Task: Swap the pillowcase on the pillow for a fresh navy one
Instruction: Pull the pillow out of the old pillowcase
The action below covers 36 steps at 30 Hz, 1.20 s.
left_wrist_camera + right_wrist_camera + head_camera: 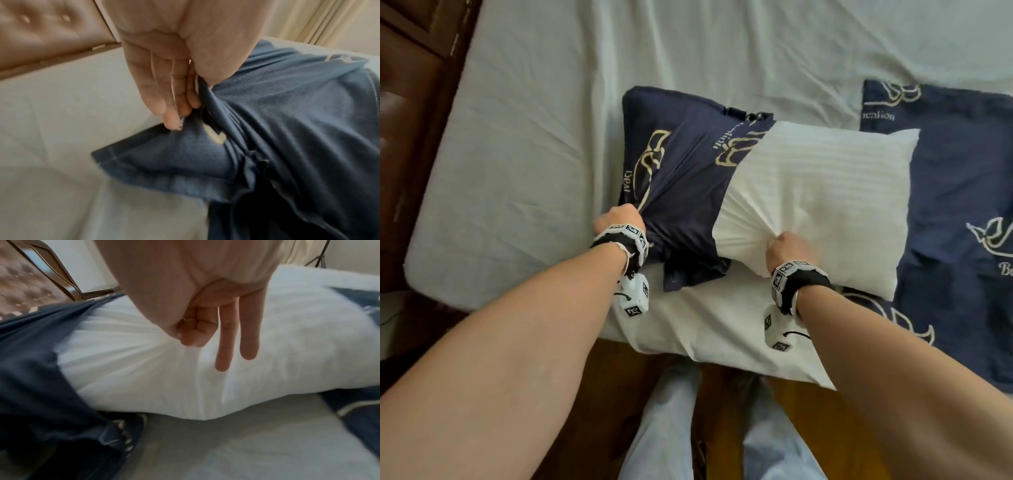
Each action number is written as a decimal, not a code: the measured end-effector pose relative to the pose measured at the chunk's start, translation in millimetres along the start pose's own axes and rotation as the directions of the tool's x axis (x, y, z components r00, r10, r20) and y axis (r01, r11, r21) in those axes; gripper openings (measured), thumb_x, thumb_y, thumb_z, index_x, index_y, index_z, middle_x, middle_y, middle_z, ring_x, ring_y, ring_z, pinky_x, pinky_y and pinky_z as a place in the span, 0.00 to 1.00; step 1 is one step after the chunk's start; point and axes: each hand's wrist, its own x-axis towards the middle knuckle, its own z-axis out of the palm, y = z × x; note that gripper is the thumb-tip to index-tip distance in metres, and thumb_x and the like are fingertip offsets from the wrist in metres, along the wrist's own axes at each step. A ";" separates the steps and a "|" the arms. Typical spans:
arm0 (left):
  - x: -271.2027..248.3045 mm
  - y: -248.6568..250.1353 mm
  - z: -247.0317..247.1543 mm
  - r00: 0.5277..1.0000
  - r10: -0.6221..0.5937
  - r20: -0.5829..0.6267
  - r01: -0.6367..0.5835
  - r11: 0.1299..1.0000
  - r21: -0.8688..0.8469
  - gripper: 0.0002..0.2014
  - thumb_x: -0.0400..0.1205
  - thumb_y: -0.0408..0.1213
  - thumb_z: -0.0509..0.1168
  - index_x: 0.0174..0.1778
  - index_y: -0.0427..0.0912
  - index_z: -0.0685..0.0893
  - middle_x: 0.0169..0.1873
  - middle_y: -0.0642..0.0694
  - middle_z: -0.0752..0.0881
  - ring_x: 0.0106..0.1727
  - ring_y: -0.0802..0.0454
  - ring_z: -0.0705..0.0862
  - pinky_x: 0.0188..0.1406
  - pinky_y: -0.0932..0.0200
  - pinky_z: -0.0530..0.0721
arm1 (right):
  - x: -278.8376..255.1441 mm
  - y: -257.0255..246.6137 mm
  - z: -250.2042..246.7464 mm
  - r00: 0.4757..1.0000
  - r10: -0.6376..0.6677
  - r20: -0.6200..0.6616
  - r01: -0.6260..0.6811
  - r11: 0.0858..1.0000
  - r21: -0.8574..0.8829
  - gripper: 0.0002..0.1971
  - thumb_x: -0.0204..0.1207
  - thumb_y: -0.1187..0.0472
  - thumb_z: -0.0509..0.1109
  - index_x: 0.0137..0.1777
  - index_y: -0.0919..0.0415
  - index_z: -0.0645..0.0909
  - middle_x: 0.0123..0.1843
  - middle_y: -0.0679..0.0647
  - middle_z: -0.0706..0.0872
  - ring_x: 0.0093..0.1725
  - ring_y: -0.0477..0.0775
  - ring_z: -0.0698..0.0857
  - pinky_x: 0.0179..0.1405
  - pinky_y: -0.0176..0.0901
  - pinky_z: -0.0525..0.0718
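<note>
A white striped pillow lies across the bed, its left end inside a navy pillowcase with gold line art. My left hand grips bunched navy fabric at the case's near left side; the left wrist view shows the fingers curled into the navy pillowcase. My right hand pinches the pillow's white cloth near its front edge. In the right wrist view thumb and forefinger pinch the pillow while two fingers stay straight.
A second navy pillowcase lies flat at the right, partly under the pillow. The pale bedsheet covers the mattress. A brown tufted headboard stands at the left. My legs in light trousers stand on the wooden floor.
</note>
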 end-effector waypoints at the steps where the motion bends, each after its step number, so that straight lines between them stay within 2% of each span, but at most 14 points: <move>1: -5.9 -4.5 -5.4 1.000 0.001 0.001 -0.001 1.000 -0.004 0.12 0.86 0.39 0.59 0.54 0.39 0.86 0.55 0.38 0.88 0.56 0.39 0.86 0.45 0.54 0.75 | -6.6 10.0 -10.9 1.000 0.022 -0.006 -0.022 1.000 0.000 0.16 0.83 0.61 0.55 0.62 0.61 0.82 0.60 0.62 0.86 0.59 0.66 0.85 0.57 0.52 0.81; 3: -21.8 -8.8 -6.2 0.999 0.002 0.051 0.001 0.999 -0.055 0.12 0.86 0.39 0.60 0.52 0.37 0.86 0.55 0.37 0.88 0.57 0.39 0.86 0.48 0.54 0.76 | -20.6 25.8 -27.4 0.998 0.056 0.005 -0.056 0.998 0.000 0.15 0.82 0.62 0.56 0.61 0.61 0.82 0.60 0.63 0.86 0.59 0.66 0.85 0.56 0.52 0.80; 7: -46.8 -23.5 12.0 0.994 -0.018 0.106 0.036 0.984 -0.172 0.16 0.87 0.45 0.59 0.54 0.35 0.84 0.55 0.34 0.87 0.56 0.35 0.85 0.50 0.52 0.78 | -36.9 45.0 -39.0 0.997 0.068 0.043 -0.069 0.998 0.013 0.06 0.79 0.65 0.58 0.46 0.62 0.77 0.53 0.63 0.85 0.48 0.65 0.82 0.52 0.50 0.80; 9: -51.4 -37.7 20.0 0.991 -0.047 0.123 0.071 0.977 -0.200 0.17 0.87 0.45 0.59 0.55 0.34 0.84 0.54 0.33 0.86 0.55 0.34 0.85 0.51 0.49 0.78 | -40.8 54.8 -36.0 0.996 0.080 0.042 -0.080 0.997 0.014 0.05 0.77 0.66 0.60 0.42 0.62 0.77 0.51 0.63 0.86 0.47 0.65 0.83 0.51 0.51 0.82; 13: -54.7 -59.9 34.5 0.989 -0.067 0.129 0.095 0.969 -0.228 0.17 0.87 0.44 0.59 0.52 0.32 0.84 0.51 0.32 0.87 0.44 0.37 0.81 0.47 0.51 0.77 | -52.0 62.0 -21.8 0.996 0.078 0.051 -0.078 0.997 -0.012 0.06 0.75 0.66 0.61 0.37 0.61 0.74 0.50 0.64 0.86 0.46 0.65 0.83 0.51 0.50 0.82; 16: -57.9 -73.7 45.0 0.989 -0.083 0.120 0.109 0.967 -0.229 0.18 0.88 0.43 0.59 0.54 0.29 0.83 0.51 0.30 0.87 0.52 0.33 0.85 0.47 0.51 0.77 | -68.2 53.1 -8.3 0.991 0.089 0.101 -0.083 0.995 -0.062 0.02 0.72 0.67 0.66 0.40 0.62 0.76 0.48 0.63 0.86 0.50 0.66 0.85 0.54 0.51 0.84; 18: -61.8 -80.2 48.4 0.988 -0.107 0.114 0.129 0.968 -0.217 0.18 0.87 0.45 0.61 0.54 0.31 0.83 0.52 0.31 0.87 0.54 0.32 0.85 0.49 0.49 0.79 | -79.9 44.3 0.0 0.987 0.084 0.138 -0.070 0.992 -0.104 0.05 0.70 0.69 0.71 0.42 0.63 0.77 0.44 0.60 0.83 0.52 0.65 0.86 0.56 0.50 0.84; 21: -66.1 -75.9 47.3 0.976 -0.116 0.187 0.165 0.946 -0.279 0.26 0.80 0.52 0.68 0.65 0.36 0.77 0.62 0.33 0.83 0.61 0.32 0.82 0.57 0.46 0.79 | -86.2 20.9 8.9 0.983 0.058 0.173 -0.058 0.998 -0.005 0.07 0.74 0.64 0.69 0.36 0.63 0.76 0.43 0.60 0.83 0.46 0.63 0.84 0.50 0.47 0.82; 23: -64.8 -62.8 35.6 0.983 -0.081 0.165 0.137 0.921 -0.364 0.41 0.72 0.53 0.76 0.75 0.37 0.67 0.70 0.35 0.77 0.69 0.34 0.78 0.65 0.43 0.76 | -80.1 0.5 11.5 0.991 0.070 0.115 -0.086 0.986 0.143 0.11 0.77 0.54 0.63 0.43 0.62 0.80 0.50 0.61 0.86 0.48 0.64 0.84 0.49 0.48 0.79; 24: -61.3 -54.9 27.2 0.995 -0.050 0.090 0.082 0.915 -0.395 0.43 0.70 0.53 0.77 0.75 0.39 0.65 0.70 0.37 0.75 0.68 0.35 0.78 0.66 0.43 0.76 | -75.9 -9.5 11.5 0.998 0.054 0.045 -0.061 0.982 0.177 0.14 0.76 0.52 0.61 0.51 0.62 0.80 0.55 0.61 0.85 0.52 0.65 0.84 0.51 0.50 0.79; 27: -47.7 -29.6 -5.1 0.984 0.134 -0.120 -0.168 0.922 -0.349 0.36 0.72 0.54 0.72 0.74 0.47 0.67 0.69 0.43 0.72 0.60 0.37 0.82 0.57 0.47 0.81 | -61.0 -34.1 6.3 0.983 -0.125 -0.137 0.136 0.987 0.080 0.21 0.77 0.55 0.63 0.68 0.60 0.72 0.68 0.58 0.76 0.67 0.63 0.77 0.54 0.53 0.77; 29: -32.9 -11.9 -20.6 0.962 0.250 -0.115 -0.273 0.917 -0.290 0.34 0.76 0.56 0.66 0.77 0.50 0.67 0.73 0.45 0.68 0.59 0.38 0.83 0.56 0.46 0.83 | -45.3 -47.7 0.3 0.961 -0.218 -0.169 0.225 0.974 0.021 0.25 0.78 0.59 0.64 0.75 0.57 0.67 0.78 0.55 0.67 0.69 0.63 0.75 0.51 0.53 0.77; 33: 11.3 34.5 -32.1 0.880 0.471 -0.058 -0.474 0.871 -0.125 0.32 0.83 0.61 0.54 0.83 0.54 0.59 0.82 0.48 0.58 0.71 0.37 0.77 0.64 0.41 0.79 | 3.7 -76.1 -11.2 0.942 -0.289 -0.172 0.287 0.957 -0.042 0.36 0.80 0.62 0.61 0.85 0.52 0.49 0.88 0.48 0.45 0.54 0.67 0.85 0.41 0.51 0.73; 36: 43.2 73.8 -31.9 0.868 0.496 -0.004 -0.493 0.862 -0.117 0.29 0.85 0.59 0.49 0.83 0.56 0.58 0.82 0.47 0.58 0.73 0.36 0.74 0.64 0.38 0.75 | 37.9 -87.8 -13.7 0.946 -0.292 -0.143 0.288 0.956 -0.049 0.38 0.80 0.59 0.60 0.86 0.50 0.45 0.88 0.51 0.48 0.56 0.70 0.85 0.44 0.52 0.74</move>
